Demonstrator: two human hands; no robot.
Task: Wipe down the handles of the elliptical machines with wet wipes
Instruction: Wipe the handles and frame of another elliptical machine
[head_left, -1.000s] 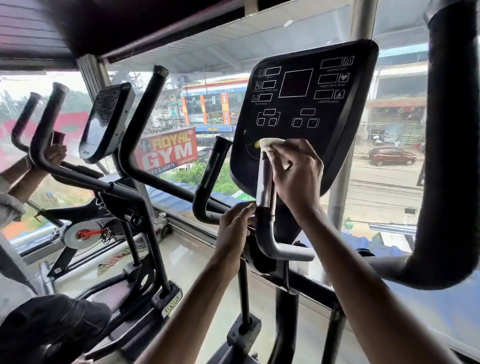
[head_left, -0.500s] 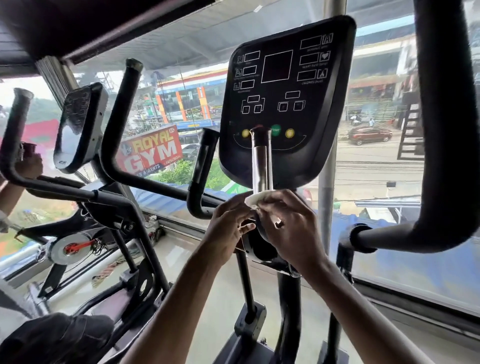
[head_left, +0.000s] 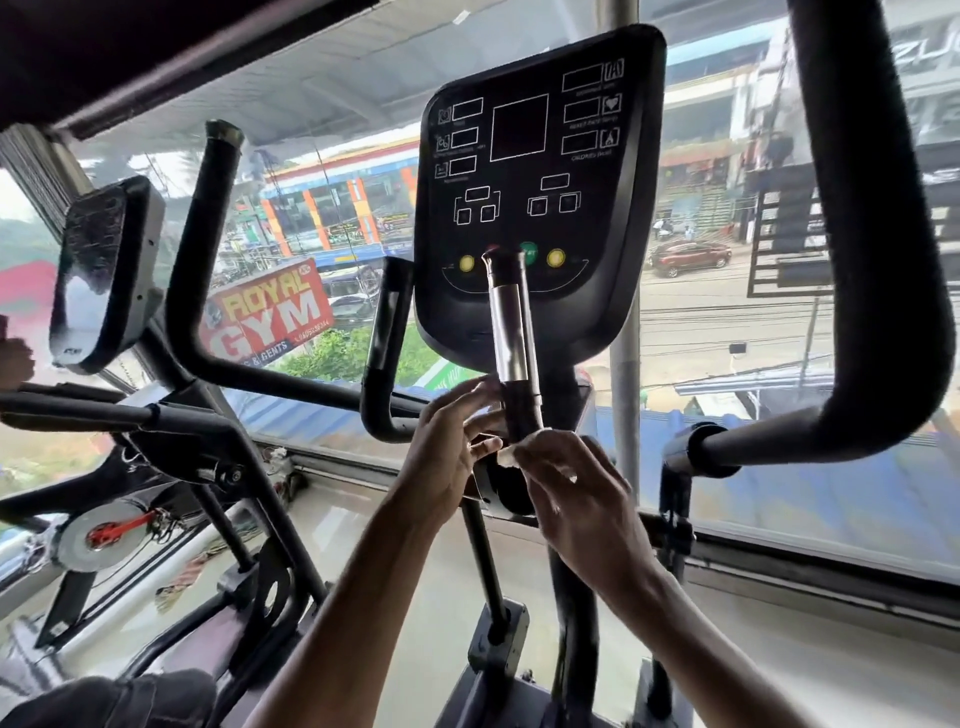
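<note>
Down low, a white wipe (head_left: 514, 453) is pinched in the curled fingers (head_left: 550, 460) of the right hand (head_left: 582, 499) and pressed to the foot of the upright handle (head_left: 511, 332). The left hand (head_left: 447, 452) is laid beside it, fingers half-bent; a grip cannot be told. The console (head_left: 535, 171) is seen behind.

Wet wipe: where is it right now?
Head view, centre: the wet wipe is pinched by the right hand at the base of the short upright handle under the console, beside the left hand.
</note>
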